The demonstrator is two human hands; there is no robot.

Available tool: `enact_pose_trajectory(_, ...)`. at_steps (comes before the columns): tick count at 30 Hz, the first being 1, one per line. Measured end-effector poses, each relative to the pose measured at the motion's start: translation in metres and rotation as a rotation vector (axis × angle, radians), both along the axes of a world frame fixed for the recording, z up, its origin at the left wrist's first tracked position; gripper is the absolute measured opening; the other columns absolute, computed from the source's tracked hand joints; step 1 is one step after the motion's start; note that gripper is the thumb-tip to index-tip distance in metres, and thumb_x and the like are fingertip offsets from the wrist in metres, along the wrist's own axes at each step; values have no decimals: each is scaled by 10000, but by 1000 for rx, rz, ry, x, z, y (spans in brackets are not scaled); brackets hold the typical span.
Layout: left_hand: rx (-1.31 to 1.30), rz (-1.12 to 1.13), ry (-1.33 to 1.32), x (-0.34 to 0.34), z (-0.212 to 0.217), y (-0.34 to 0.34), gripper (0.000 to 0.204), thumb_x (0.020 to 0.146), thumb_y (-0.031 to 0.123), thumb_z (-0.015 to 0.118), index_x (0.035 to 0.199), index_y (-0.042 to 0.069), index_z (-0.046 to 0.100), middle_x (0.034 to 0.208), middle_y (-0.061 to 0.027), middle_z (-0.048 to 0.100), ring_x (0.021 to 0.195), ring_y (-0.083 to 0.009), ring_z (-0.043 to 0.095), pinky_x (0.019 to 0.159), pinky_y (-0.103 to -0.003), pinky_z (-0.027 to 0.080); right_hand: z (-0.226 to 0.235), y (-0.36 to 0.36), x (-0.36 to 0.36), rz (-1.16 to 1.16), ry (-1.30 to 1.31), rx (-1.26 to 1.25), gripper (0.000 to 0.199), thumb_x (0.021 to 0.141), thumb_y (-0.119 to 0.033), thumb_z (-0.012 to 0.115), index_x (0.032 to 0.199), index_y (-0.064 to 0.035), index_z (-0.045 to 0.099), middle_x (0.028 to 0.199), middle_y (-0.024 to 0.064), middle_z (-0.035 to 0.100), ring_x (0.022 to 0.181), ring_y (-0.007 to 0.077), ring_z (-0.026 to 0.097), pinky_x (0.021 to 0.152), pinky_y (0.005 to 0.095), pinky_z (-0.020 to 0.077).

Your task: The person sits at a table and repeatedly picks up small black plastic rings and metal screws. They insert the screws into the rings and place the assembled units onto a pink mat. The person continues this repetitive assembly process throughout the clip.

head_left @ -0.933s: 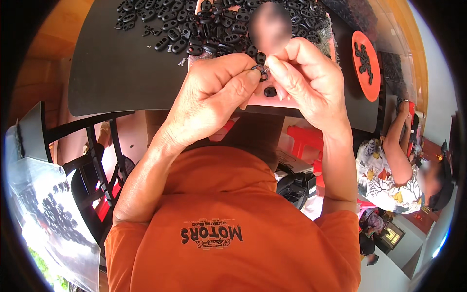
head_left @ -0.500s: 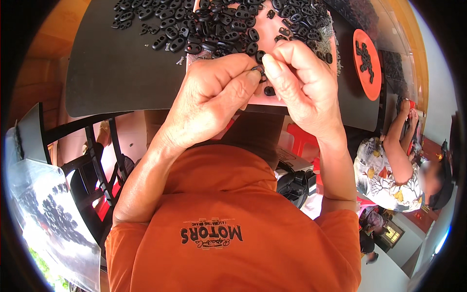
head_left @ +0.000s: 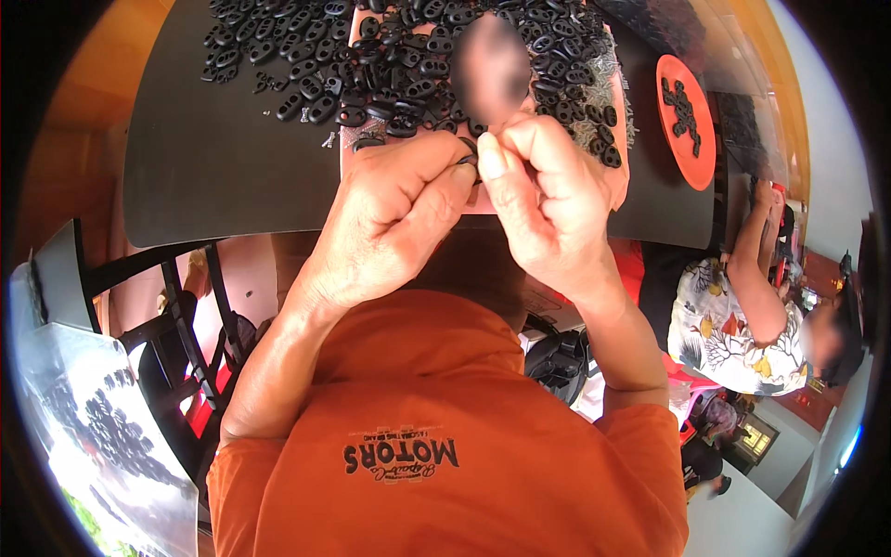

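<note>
My left hand (head_left: 394, 209) is closed, with thumb and forefinger pinching a small black plastic cord lock piece (head_left: 470, 160). Close against it, my right hand (head_left: 552, 190) is also closed in a pinch; whatever lies between its fingertips is hidden. Both hands are over the near edge of a pink tray (head_left: 479, 206). Beyond them lies a heap of black oval cord lock parts (head_left: 385, 79), many with two holes. Small metal springs (head_left: 605, 70) are scattered along the tray's right side.
More black parts spread over the dark table (head_left: 213, 176) at the far left. An orange-red plate (head_left: 703, 172) with a few black pieces stands at the right. Another person in a patterned shirt (head_left: 733, 325) sits on the right. A dark chair frame (head_left: 181, 316) is at the left.
The whole view has shifted slightly, and both hands appear a little lower and farther left. They remain pinched together around the same small spot.
</note>
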State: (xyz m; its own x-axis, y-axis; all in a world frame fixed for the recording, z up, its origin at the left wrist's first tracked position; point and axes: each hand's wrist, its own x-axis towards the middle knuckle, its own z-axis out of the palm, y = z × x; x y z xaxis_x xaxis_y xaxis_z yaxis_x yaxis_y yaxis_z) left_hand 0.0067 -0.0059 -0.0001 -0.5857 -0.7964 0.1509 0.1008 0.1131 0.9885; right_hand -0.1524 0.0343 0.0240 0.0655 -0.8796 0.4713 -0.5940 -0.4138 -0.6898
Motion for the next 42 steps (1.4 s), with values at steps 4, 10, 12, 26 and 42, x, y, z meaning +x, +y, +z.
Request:
enact_pose_trajectory(4,-36,11,-12,2,1,1,156,895,59,514,761,-20,515,624,-90,475,572,-208,464,555,-331,398,-5,-2,-9,128,-48,33,93,888,-15,599,867,3,511,695,91,508,559,216,510,515,317,414)
enact_pose_trajectory(10,-63,-64,-44,4,-2,-3,244,955,140,477,849,-44,596,701,-34,553,595,-78,485,534,-232,389,13,-43,-56,27,270,-13,57,913,-56,537,918,0,548,785,116,554,679,263,579,612,364,463)
enact_pose_trajectory(12,-59,-57,-33,4,-2,-4,248,955,137,476,835,-45,594,701,-36,551,590,-81,485,531,-235,387,10,-66,-65,-9,540,-50,76,897,-71,532,904,4,545,829,141,581,732,317,607,647,403,482)
enact_pose_trajectory(26,-23,-21,-1,0,2,-3,174,889,63,517,737,-20,506,604,-86,455,556,-202,443,542,-331,380,20,-71,-87,187,689,155,94,866,-58,592,936,-11,552,849,113,547,743,304,579,671,368,458)
enact_pose_trajectory(42,-2,15,3,1,0,-1,147,892,57,519,772,-27,536,627,-79,476,582,-183,465,563,-314,399,21,-61,-70,126,800,199,208,800,-83,629,987,-52,542,904,89,541,771,320,591,643,396,464)
